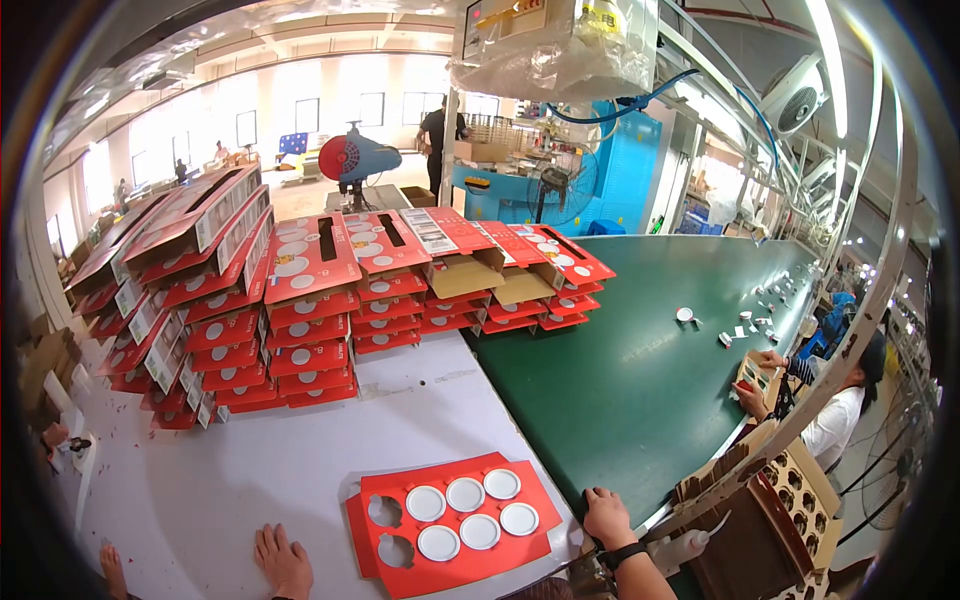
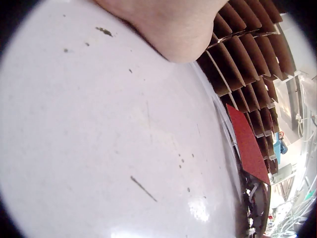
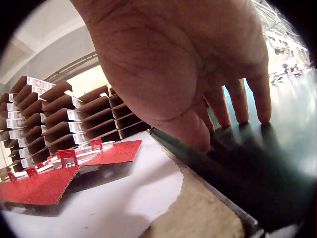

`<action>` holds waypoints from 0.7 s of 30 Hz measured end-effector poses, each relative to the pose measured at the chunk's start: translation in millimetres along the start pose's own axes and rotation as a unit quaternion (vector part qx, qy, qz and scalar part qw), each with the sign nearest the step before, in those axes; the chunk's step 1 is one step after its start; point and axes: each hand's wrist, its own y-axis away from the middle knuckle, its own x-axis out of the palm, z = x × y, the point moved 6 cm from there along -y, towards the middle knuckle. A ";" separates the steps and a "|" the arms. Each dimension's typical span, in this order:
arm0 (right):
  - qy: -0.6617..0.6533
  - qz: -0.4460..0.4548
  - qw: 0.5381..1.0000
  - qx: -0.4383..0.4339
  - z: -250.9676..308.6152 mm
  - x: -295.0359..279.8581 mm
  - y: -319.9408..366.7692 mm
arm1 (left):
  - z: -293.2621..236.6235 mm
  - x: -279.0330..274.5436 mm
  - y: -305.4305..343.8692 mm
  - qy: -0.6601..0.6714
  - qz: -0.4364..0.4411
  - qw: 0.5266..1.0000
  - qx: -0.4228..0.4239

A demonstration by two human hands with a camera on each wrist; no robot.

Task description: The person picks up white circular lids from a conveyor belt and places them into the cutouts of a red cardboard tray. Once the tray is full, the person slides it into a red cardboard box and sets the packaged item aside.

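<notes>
My left hand (image 1: 283, 560) rests on the white table with fingers spread and nothing in them. In the left wrist view only part of that hand (image 2: 173, 29) shows at the top. My right hand (image 1: 608, 518), with a dark band at the wrist, touches the green belt with its fingertips. The right wrist view shows its fingers (image 3: 240, 106) pointing down, holding nothing. Between my hands lies a flat red carton (image 1: 480, 570) with several white round lids (image 1: 480, 531) set in its holes. Two holes at its left end have no lid.
Stacks of red folded cartons (image 1: 310, 265) stand along the table's far side. Small white pieces (image 1: 745, 330) lie on the green belt (image 1: 600, 400). At right, another person (image 1: 830, 425) handles a small tray (image 1: 757, 375). A white bottle (image 1: 685, 547) and brown boxes (image 1: 800, 490) sit beside my right arm.
</notes>
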 end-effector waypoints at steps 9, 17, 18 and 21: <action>0.004 -0.017 1.000 -0.015 0.8 2.8 0.3 | 1.2 1.6 0.2 0.002 -0.005 1.000 0.002; 0.005 -0.012 1.000 -0.015 4.9 0.8 1.7 | 2.9 4.3 -1.3 0.008 -0.024 1.000 0.015; 0.007 -0.008 1.000 -0.012 5.8 0.4 2.0 | 2.2 3.2 -0.7 0.009 -0.023 1.000 0.017; 0.012 -0.006 1.000 -0.011 4.4 3.5 1.6 | 2.2 3.4 -0.3 0.011 -0.021 1.000 0.017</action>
